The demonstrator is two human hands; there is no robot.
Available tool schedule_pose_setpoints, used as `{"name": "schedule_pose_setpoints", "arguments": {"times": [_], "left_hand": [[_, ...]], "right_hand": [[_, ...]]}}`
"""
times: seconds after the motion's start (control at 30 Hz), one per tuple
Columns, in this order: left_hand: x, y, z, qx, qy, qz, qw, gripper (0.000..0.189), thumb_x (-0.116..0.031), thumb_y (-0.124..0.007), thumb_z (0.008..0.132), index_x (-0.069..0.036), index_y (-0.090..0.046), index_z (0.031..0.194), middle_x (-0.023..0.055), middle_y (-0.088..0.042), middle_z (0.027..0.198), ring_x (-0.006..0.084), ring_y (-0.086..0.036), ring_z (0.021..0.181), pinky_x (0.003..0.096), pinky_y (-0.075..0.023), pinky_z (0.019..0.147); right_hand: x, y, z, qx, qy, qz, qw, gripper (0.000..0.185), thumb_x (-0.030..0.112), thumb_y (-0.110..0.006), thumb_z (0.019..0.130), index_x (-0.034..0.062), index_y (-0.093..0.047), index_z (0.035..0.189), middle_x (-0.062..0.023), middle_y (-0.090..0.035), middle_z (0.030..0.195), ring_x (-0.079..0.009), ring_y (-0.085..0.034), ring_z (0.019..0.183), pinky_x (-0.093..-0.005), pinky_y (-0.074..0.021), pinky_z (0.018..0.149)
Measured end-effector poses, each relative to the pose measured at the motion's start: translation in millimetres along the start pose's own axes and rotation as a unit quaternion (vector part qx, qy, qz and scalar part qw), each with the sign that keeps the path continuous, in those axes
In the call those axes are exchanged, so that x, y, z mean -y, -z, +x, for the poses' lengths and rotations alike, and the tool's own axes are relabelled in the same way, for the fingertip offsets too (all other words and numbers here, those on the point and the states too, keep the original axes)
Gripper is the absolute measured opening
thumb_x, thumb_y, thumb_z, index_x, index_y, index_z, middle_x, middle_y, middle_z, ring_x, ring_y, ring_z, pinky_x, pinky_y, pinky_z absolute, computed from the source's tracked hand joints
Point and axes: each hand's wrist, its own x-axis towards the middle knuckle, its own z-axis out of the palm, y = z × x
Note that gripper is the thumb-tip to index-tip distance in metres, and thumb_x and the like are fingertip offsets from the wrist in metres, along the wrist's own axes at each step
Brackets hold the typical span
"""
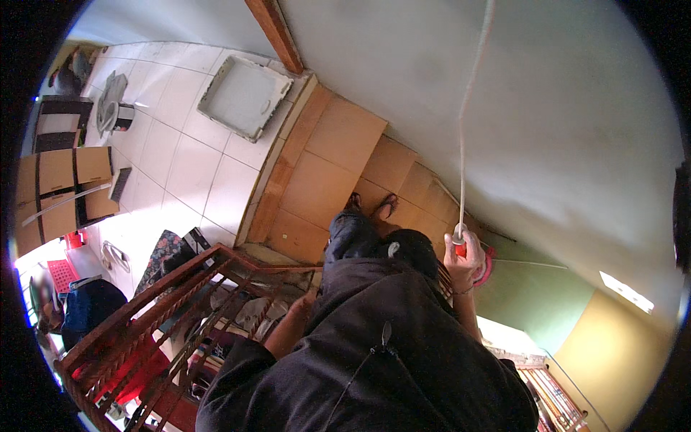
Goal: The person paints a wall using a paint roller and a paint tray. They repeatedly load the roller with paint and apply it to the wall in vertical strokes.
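Note:
My right hand (465, 256) is closed around the red and grey grip of a long pale pole (462, 162), which runs up along the grey wall past the picture's upper rim. Just behind that hand shows part of a pink and red round thing (486, 267). On my left side, my left hand (305, 303) is beside my thigh near the stair railing (237, 264); its fingers are partly hidden by my dark clothing, so a grip cannot be made out. Both feet stand on the tan tiled steps (402, 186) in sandals.
Above the steps, a worn shallow tray (245, 97) lies on white floor tiles (186, 156). A broom (120, 183), a bucket (124, 116) and cabinets (56, 167) are at the left. The grey wall (540, 119) borders the stairs; a person sits at lower left.

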Motion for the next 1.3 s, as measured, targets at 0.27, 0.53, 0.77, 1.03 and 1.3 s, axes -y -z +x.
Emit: {"name": "schedule_pose_setpoints", "arguments": {"times": [0.27, 0.53, 0.77, 1.03, 1.3], "left_hand": [[-42.0, 87.5, -0.1, -0.117, -0.074, -0.148, 0.979, 0.028, -0.013, -0.058, 0.080, -0.003, -0.071, 0.103, 0.0147, -0.072, 0.098, 0.0243, -0.069, 0.093, 0.0343, -0.0526, 0.078], [-103.5, 144.8, 17.8, -0.283, -0.105, -0.108, 0.947, 0.025, -0.014, -0.056, 0.080, -0.009, -0.074, 0.097, 0.0119, -0.072, 0.096, 0.0254, -0.069, 0.094, 0.0346, -0.0529, 0.083], [-124.7, 151.3, 18.3, -0.330, -0.150, 0.083, 0.928, 0.020, -0.018, -0.059, 0.079, -0.007, -0.073, 0.087, 0.0195, -0.068, 0.093, 0.0354, -0.065, 0.093, 0.0440, -0.0506, 0.086], [-146.4, 204.7, 56.2, -0.336, -0.045, 0.172, 0.925, 0.034, -0.021, -0.061, 0.079, -0.014, -0.067, 0.111, 0.0161, -0.053, 0.127, 0.0333, -0.049, 0.121, 0.0445, -0.0415, 0.099], [-164.0, 300.1, 128.7, -0.323, -0.003, 0.299, 0.898, 0.071, -0.033, -0.067, 0.078, -0.007, -0.041, 0.138, 0.0172, -0.043, 0.135, 0.0324, -0.040, 0.128, 0.0468, -0.0338, 0.105]], "right_hand": [[11.6, 1.6, -20.0, 0.015, -0.104, -0.029, 0.994, 0.025, 0.012, -0.074, 0.080, -0.0022, -0.063, 0.098, -0.0152, -0.068, 0.090, -0.0285, -0.067, 0.077, -0.0345, -0.0527, 0.069], [-15.4, 4.6, -55.0, -0.020, -0.094, -0.074, 0.993, 0.025, 0.014, -0.070, 0.083, -0.0027, -0.065, 0.101, -0.0137, -0.068, 0.088, -0.0295, -0.066, 0.076, -0.0358, -0.0526, 0.068], [1.8, 7.4, -38.4, -0.100, -0.083, 0.035, 0.991, 0.021, 0.014, -0.068, 0.082, -0.0021, -0.061, 0.094, -0.0144, -0.062, 0.083, -0.0299, -0.063, 0.070, -0.0360, -0.0503, 0.063], [-28.5, -8.3, -71.2, -0.144, 0.022, -0.044, 0.988, 0.028, 0.005, -0.057, 0.084, -0.0018, -0.047, 0.109, -0.0132, -0.055, 0.076, -0.0225, -0.056, 0.056, -0.0352, -0.0484, 0.052], [-44.1, -80.0, -109.5, -0.177, -0.167, 0.118, 0.963, 0.027, 0.007, -0.053, 0.089, 0.0012, -0.044, 0.113, -0.0074, -0.052, 0.080, -0.0115, -0.051, 0.052, -0.0291, -0.0463, 0.047]]}}
